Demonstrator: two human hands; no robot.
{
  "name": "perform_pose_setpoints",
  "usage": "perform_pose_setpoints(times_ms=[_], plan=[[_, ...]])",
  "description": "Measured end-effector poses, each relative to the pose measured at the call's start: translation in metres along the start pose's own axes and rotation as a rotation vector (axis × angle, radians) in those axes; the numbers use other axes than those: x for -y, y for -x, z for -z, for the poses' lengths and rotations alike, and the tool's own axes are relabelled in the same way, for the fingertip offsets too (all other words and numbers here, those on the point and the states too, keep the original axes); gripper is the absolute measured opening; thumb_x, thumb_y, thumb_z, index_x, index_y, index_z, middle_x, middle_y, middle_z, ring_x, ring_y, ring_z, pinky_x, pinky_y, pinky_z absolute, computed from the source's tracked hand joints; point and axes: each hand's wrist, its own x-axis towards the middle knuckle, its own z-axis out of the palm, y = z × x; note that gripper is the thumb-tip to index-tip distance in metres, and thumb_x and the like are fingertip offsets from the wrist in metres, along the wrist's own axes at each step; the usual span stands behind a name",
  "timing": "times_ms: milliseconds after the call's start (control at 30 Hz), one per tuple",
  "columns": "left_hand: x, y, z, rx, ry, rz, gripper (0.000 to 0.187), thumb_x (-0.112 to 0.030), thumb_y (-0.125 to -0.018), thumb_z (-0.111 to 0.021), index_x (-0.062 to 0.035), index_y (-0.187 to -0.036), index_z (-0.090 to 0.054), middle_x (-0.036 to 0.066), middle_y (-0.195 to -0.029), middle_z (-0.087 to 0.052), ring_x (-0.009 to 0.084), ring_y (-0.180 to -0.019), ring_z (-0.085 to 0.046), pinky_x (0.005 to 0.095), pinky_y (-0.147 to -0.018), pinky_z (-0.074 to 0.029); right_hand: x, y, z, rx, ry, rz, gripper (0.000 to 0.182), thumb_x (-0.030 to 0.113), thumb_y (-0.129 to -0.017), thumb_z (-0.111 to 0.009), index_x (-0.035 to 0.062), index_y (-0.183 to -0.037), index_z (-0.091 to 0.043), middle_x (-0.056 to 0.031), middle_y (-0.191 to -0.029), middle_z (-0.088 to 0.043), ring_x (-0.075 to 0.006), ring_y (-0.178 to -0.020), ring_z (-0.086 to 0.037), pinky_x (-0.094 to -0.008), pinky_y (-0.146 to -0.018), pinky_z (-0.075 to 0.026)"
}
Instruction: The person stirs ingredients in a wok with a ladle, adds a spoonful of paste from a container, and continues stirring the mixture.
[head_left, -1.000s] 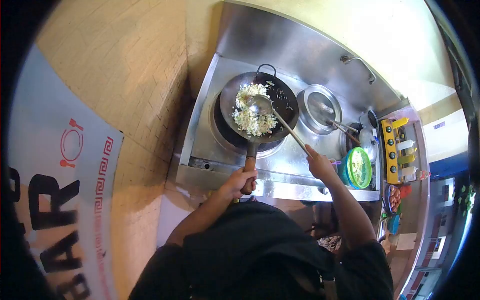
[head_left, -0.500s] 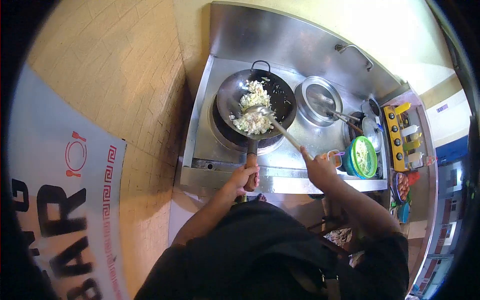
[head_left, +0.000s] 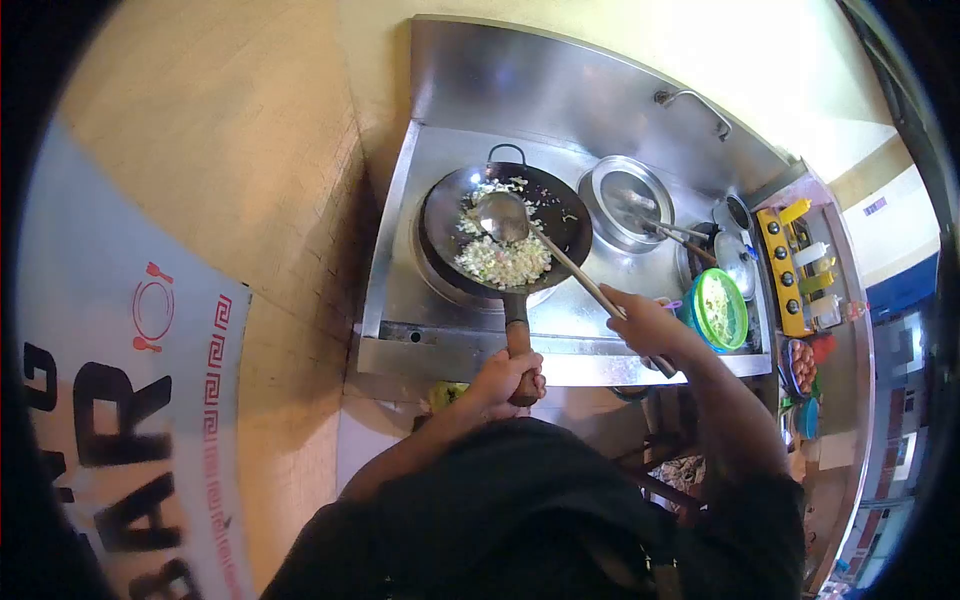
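My left hand (head_left: 508, 380) is wrapped round the wooden handle (head_left: 518, 345) of a dark wok (head_left: 570, 240) on the stove. Chopped pale food (head_left: 503, 262) lies in the wok, mostly on the side near the handle. In my right hand (head_left: 645, 322) is the long shaft of a metal ladle (head_left: 503, 217). The ladle's round bowl is over the middle of the wok, its shaft slanting down to the right past my fingers.
Right of the wok stands a metal pot (head_left: 632, 205) with utensils. A green basket (head_left: 720, 310) holds pale shreds. Farther right are a yellow rack (head_left: 783, 272), squeeze bottles (head_left: 810, 254) and a bowl of reddish items (head_left: 802, 367). A tap (head_left: 695, 95) juts from the steel backsplash.
The ladle bowl has moved up and left, off the food near the handle. My left hand and the wok's handle are lower and slightly right. More of the ladle's shaft shows beyond my right hand.
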Motion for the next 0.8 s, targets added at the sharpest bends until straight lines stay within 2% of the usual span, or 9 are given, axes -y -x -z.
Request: perform_pose_setpoints(times_ms=[167, 233, 367, 467, 567, 600, 633, 700, 800], plan=[[0.012, -0.036, 0.028, 0.065, 0.168, -0.043, 0.010, -0.006, -0.082, -0.059, -0.0027, -0.085, -0.049, 0.005, -0.066, -0.049, 0.0167, -0.058, -0.052, 0.0317, -0.052, -0.047, 0.037, 0.051, 0.048, 0.235, -0.494, -0.224, 0.060, 0.010, -0.088, -0.049, 0.0121, -0.143, -0.026, -0.0008, -0.061, -0.046, -0.0114, -0.046, -0.049, -0.0268, -0.040, -0.042], [0.010, -0.040, 0.029, 0.023, 0.102, -0.045, 0.010, -0.006, -0.081, -0.059, -0.0032, -0.085, -0.050, 0.005, -0.067, -0.049, 0.0165, -0.059, -0.052, 0.0317, -0.053, -0.047, 0.025, 0.063, 0.052, 0.241, 0.009, 0.253, 0.049, 0.006, -0.079, -0.053, 0.0042, -0.127, -0.046, -0.0131, -0.073, -0.063, -0.0303, -0.064, -0.060, -0.0415, -0.065, -0.049], [0.016, -0.052, 0.041, 0.039, 0.125, -0.065, 0.010, -0.005, -0.081, -0.059, -0.0045, -0.083, -0.050, 0.005, -0.067, -0.049, 0.0167, -0.059, -0.052, 0.0323, -0.053, -0.047, 0.025, 0.073, 0.027, 0.110, 0.336, -0.138, 0.058, 0.010, -0.077, -0.056, 0.0040, -0.132, -0.039, -0.0142, -0.076, -0.065, -0.0295, -0.074, -0.063, -0.0430, -0.074, -0.049], [0.019, -0.054, 0.048, 0.065, 0.071, -0.072, 0.010, -0.007, -0.081, -0.060, -0.0052, -0.082, -0.050, 0.005, -0.067, -0.050, 0.0168, -0.058, -0.052, 0.0326, -0.052, -0.046, -0.012, 0.033, 0.001, -0.074, 0.787, -0.046, 0.064, 0.011, -0.076, -0.056, 0.0016, -0.136, -0.033, -0.0143, -0.076, -0.066, -0.0300, -0.072, -0.064, -0.0415, -0.065, -0.050], [0.020, -0.062, 0.061, 0.083, 0.038, -0.094, 0.010, -0.009, -0.082, -0.060, -0.0052, -0.082, -0.050, 0.004, -0.067, -0.050, 0.0169, -0.056, -0.052, 0.0329, -0.051, -0.046, -0.034, -0.004, -0.018, -0.101, 0.665, -0.094, 0.068, 0.007, -0.082, -0.050, 0.0053, -0.143, -0.021, -0.0220, -0.081, -0.063, -0.0351, -0.069, -0.063, -0.0412, -0.065, -0.052], [0.017, -0.062, 0.069, 0.070, 0.044, -0.102, 0.011, -0.010, -0.083, -0.060, -0.0051, -0.081, -0.051, 0.004, -0.066, -0.050, 0.0168, -0.055, -0.052, 0.0329, -0.051, -0.046, -0.028, 0.014, -0.020, 0.154, 1.066, 0.105, 0.069, 0.008, -0.081, -0.050, 0.0049, -0.143, -0.020, -0.0225, -0.088, -0.062, -0.0367, -0.071, -0.063, -0.0425, -0.064, -0.052], [0.015, -0.064, 0.077, 0.066, 0.048, -0.105, 0.011, -0.010, -0.083, -0.060, -0.0051, -0.081, -0.051, 0.004, -0.066, -0.050, 0.0168, -0.055, -0.052, 0.0329, -0.051, -0.046, 0.005, 0.040, -0.012, -0.050, 0.894, 0.074, 0.070, 0.007, -0.081, -0.050, 0.0067, -0.144, -0.020, -0.0237, -0.095, -0.060, -0.0371, -0.073, -0.063, -0.0437, -0.063, -0.052], [0.012, -0.060, 0.083, 0.081, -0.008, -0.107, 0.012, -0.012, -0.083, -0.060, -0.0048, -0.081, -0.051, 0.005, -0.067, -0.052, 0.0172, -0.057, -0.054, 0.0333, -0.050, -0.047, 0.055, 0.064, 0.010, 0.219, 0.536, -0.280, 0.072, 0.008, -0.080, -0.051, 0.0093, -0.144, -0.020, -0.0261, -0.096, -0.059, -0.0388, -0.076, -0.062, -0.0431, -0.068, -0.052], [0.014, -0.037, 0.037, 0.037, -0.071, -0.067, 0.012, -0.013, -0.084, -0.059, -0.0030, -0.082, -0.052, 0.007, -0.067, -0.054, 0.0185, -0.055, -0.056, 0.0338, -0.049, -0.047, -0.022, 0.035, -0.011, -0.100, 0.783, -0.044, 0.073, 0.009, -0.079, -0.053, 0.0133, -0.145, -0.021, -0.0265, -0.086, -0.060, -0.0398, -0.077, -0.062, -0.0450, -0.071, -0.051]])
